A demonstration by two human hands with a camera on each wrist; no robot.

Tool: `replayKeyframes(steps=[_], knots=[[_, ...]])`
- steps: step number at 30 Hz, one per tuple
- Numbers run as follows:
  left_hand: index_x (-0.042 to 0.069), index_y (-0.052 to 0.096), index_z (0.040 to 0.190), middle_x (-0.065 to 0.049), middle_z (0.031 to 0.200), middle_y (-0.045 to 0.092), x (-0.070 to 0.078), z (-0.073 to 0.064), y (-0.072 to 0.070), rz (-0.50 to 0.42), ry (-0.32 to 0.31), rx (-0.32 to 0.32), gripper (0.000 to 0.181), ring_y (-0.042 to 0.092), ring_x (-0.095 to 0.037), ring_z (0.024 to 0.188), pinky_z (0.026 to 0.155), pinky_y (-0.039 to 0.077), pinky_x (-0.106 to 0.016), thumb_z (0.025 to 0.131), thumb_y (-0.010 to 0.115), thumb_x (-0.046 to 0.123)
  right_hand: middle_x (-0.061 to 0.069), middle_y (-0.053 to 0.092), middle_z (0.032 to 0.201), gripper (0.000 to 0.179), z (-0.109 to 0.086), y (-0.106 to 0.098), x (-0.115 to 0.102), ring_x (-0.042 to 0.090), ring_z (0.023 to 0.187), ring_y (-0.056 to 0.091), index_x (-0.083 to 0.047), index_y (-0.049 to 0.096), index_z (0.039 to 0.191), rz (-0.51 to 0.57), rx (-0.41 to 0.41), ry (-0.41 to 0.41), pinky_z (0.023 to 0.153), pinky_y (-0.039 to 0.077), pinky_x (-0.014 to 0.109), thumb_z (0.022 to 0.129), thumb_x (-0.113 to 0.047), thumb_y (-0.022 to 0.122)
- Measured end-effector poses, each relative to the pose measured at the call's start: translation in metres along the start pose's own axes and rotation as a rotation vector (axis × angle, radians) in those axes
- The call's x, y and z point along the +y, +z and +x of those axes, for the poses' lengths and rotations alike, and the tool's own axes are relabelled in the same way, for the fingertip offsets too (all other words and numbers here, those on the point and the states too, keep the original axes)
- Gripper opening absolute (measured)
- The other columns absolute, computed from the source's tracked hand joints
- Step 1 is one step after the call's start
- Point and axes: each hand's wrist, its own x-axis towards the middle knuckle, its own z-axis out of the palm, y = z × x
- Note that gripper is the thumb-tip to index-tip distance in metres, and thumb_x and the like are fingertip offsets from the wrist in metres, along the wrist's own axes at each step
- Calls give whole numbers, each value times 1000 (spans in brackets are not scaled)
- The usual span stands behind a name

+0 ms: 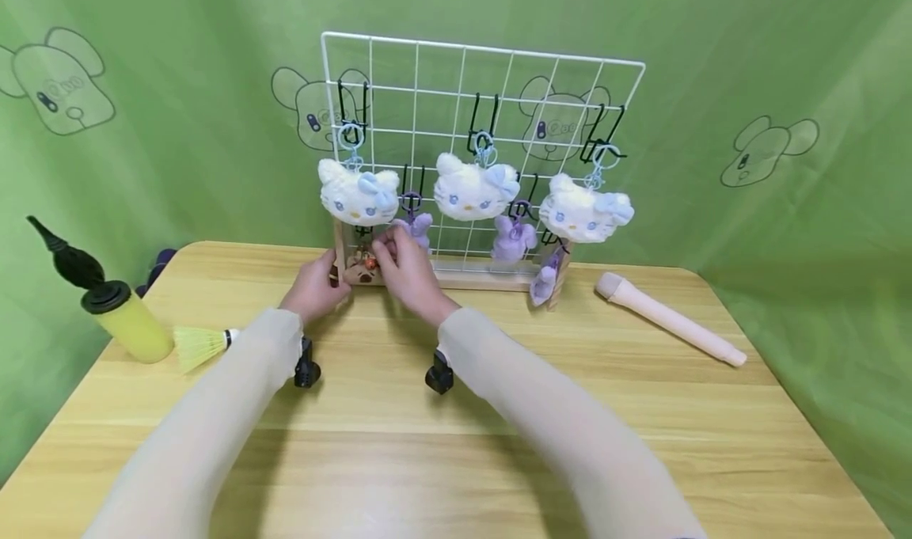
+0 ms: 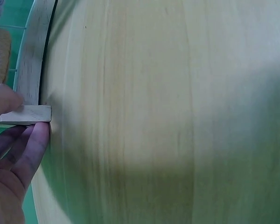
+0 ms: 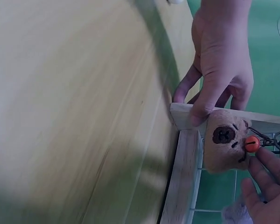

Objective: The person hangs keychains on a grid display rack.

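Observation:
At the rack's left end, my left hand grips the wooden stand, thumb on one face and fingers on the other. A brown plush keychain with a dark snout and an orange bell hangs there, low on the white wire grid rack. My right hand is beside it, fingers fairly straight with their tips right at the bell, thumb apart from them. Above hangs a white cat plush with a blue bow. A purple plush is partly hidden behind my right hand.
More white cat plushes and purple plushes hang from black hooks on the grid. A yellow pump bottle and a yellow shuttlecock are at the left. A pale pink microphone lies at the right.

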Motion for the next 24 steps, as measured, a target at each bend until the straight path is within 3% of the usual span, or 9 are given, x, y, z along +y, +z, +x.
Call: replayKeyframes(steps=[6, 11, 16, 21, 24], knots=[[-7, 37, 154, -35, 137, 61, -3, 0, -1, 8, -16, -4, 67, 67, -47, 118, 101, 62, -52, 92, 61, -1, 20, 70, 115, 23, -12, -9, 5, 31, 105, 69, 1, 56, 124, -14, -73, 23, 95, 61, 34, 111, -16, 48], [-8, 38, 152, -35, 129, 64, -2, -1, -2, -4, 4, -5, 65, 68, -47, 114, 94, 65, -49, 94, 64, -1, 18, 69, 116, 22, -26, -26, 10, 33, 110, 68, -1, 56, 124, -4, -118, 39, 103, 60, 38, 111, -17, 48], [-8, 38, 151, -35, 128, 64, -2, -2, -1, -12, 6, -11, 65, 69, -47, 113, 89, 67, -46, 94, 67, 0, 17, 70, 118, 20, -42, -50, 18, 30, 111, 68, -1, 58, 122, -69, -161, 13, 107, 60, 39, 110, -17, 50], [-8, 38, 152, -36, 131, 63, 0, -1, 0, 7, 11, -9, 65, 68, -48, 115, 94, 65, -50, 93, 66, -1, 18, 71, 125, 22, -69, -82, 27, 30, 119, 68, -3, 60, 123, -144, -232, 24, 106, 60, 44, 110, -19, 51], [-7, 40, 150, -33, 125, 65, 2, -1, -1, 19, 8, -20, 62, 70, -43, 105, 90, 66, -48, 94, 65, 1, 19, 71, 126, 23, -87, -101, 35, 32, 122, 68, -4, 62, 124, -190, -273, 31, 105, 61, 47, 110, -19, 52]])
